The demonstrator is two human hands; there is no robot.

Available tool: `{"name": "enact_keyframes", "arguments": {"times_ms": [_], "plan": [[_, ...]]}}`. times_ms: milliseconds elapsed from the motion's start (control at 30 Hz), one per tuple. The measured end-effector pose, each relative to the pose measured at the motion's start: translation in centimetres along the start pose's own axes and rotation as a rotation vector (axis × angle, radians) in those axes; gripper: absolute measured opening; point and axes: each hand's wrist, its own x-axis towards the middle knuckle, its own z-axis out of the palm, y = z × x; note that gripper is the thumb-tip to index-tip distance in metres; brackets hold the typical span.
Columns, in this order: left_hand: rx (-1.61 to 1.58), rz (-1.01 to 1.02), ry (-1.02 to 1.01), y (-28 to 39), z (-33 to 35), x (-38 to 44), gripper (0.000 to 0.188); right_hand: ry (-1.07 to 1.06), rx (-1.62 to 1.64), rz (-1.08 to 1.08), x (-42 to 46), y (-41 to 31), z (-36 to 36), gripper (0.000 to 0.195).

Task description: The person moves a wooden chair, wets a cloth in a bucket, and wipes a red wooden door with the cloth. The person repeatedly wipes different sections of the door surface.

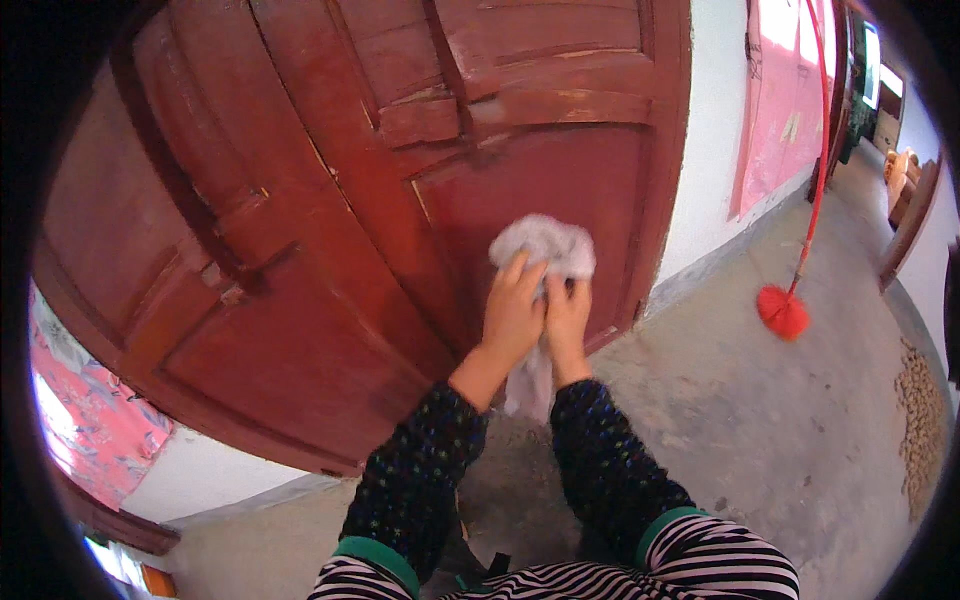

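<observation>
Both hands grip a crumpled, pale greyish-white cloth point(546, 236) in front of a red-painted wooden double door point(540, 176). My left hand point(512, 311) has its fingers spread over the lower left of the cloth. Close beside it, my right hand point(568, 319) holds the lower right part. A loose end of the cloth hangs below, between my wrists. The bunched part overlaps the lower panel of the right door leaf; whether it presses on the wood cannot be told. Dark dotted sleeves cover my forearms.
On the concrete floor point(697, 420) to the right stands a red round-headed brush point(783, 311) with a long red handle. A heap of small tan pieces, perhaps peanuts point(919, 427), lies at the far right. Pink curtains point(791, 127) hang beside the white wall point(709, 150).
</observation>
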Motion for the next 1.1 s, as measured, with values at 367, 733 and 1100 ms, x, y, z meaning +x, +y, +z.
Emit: {"name": "enact_keyframes", "arguments": {"times_ms": [367, 733, 1100], "plan": [[0.032, 0.005, 0.057, -1.5, -0.5, 10.8, 0.045, 0.088, -0.669, -0.510, 15.0, -1.7, 6.8, 0.042], [-0.133, -0.269, 0.275, -5.1, -9.0, 1.3, 0.041, -0.098, -0.809, -0.731, 3.5, -3.3, 15.8, 0.033], [-0.135, -0.513, 0.030, -5.2, -3.4, -8.6, 0.047, -0.812, -1.070, -0.611, -1.7, 2.9, 7.8, 0.013]]}}
